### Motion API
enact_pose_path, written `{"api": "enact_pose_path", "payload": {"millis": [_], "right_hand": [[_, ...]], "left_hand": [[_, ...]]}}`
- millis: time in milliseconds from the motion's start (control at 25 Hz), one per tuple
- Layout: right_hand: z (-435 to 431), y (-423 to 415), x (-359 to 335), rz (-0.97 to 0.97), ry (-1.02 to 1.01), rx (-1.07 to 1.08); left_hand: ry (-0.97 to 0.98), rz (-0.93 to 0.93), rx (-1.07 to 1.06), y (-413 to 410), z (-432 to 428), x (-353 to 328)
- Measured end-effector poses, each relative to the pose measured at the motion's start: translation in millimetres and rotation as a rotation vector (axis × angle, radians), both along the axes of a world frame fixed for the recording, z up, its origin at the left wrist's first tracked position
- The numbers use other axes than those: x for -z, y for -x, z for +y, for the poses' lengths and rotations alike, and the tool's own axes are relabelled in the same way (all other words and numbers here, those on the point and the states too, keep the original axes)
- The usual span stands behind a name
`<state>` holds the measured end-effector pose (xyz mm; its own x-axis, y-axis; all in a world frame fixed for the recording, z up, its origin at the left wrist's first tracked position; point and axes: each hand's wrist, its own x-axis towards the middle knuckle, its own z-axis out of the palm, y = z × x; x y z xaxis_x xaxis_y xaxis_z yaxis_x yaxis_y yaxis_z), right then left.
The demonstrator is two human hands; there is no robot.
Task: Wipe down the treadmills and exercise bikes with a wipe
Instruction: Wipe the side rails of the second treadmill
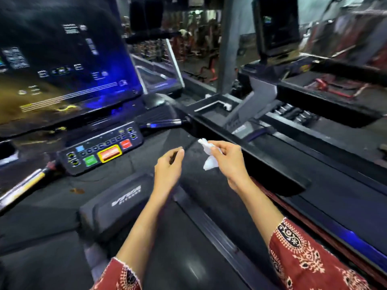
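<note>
I stand on a black treadmill (117, 204) and look down at its deck and console. My right hand (228, 162) pinches a crumpled white wipe (209, 162) in the air above the right side rail (272, 170). A short way to its left, my left hand (169, 168) hovers with loosely curled fingers, holding nothing. The button panel (100, 149) with green, red and yellow-framed keys lies left of both hands. Above the panel, the large lit screen (62, 65) fills the upper left.
A metal handlebar (23, 187) with a yellow band runs in from the left. A second treadmill (314, 114) with its own screen (276, 28) stands to the right. Gym equipment and a pillar (228, 45) lie beyond, blurred.
</note>
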<state>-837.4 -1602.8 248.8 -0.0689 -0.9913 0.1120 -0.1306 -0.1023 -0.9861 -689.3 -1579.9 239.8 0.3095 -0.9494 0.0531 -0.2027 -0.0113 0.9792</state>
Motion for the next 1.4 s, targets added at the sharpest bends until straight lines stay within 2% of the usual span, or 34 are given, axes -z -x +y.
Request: {"api": "enact_pose_path", "payload": {"millis": [120,200,280,520,640,840,1000,1120,1200,1400], "right_hand": [[9.1,55.9,-0.5,0.001,-0.029,0.116],[27.5,109.8,4.6,0.001,-0.036,0.298],[34.3,124.2,2.1,0.030,-0.035,0.326],[108.7,211.6,12.7,0.037,-0.056,0.681],[142.5,242.0,16.9,0.053,-0.083,0.824],[171.7,280.0,25.4,0.252,-0.145,0.919],[171.6,324.3,33.5,0.588,-0.219,0.872],[152.8,369.7,49.1,0.824,-0.240,0.747],[138.1,405.8,51.3,0.933,-0.269,0.668],[106.3,508.1,40.1,1.035,-0.286,0.536]], "left_hand": [[0.003,0.020,0.112,55.8,-7.9,-0.5],[-0.009,0.008,0.283,113.2,-7.7,-2.3],[0.009,0.066,0.313,128.1,-6.9,-1.4],[-0.050,0.084,0.686,228.0,14.4,6.8],[-0.002,0.020,0.829,267.8,30.4,9.7],[0.198,-0.308,1.025,316.5,43.0,12.1],[0.505,-0.833,1.094,362.6,31.6,20.5],[0.611,-1.120,1.071,406.7,12.3,29.2],[0.620,-1.231,1.047,440.5,-1.4,35.4],[0.523,-1.288,0.994,545.0,-28.8,34.3]]}}
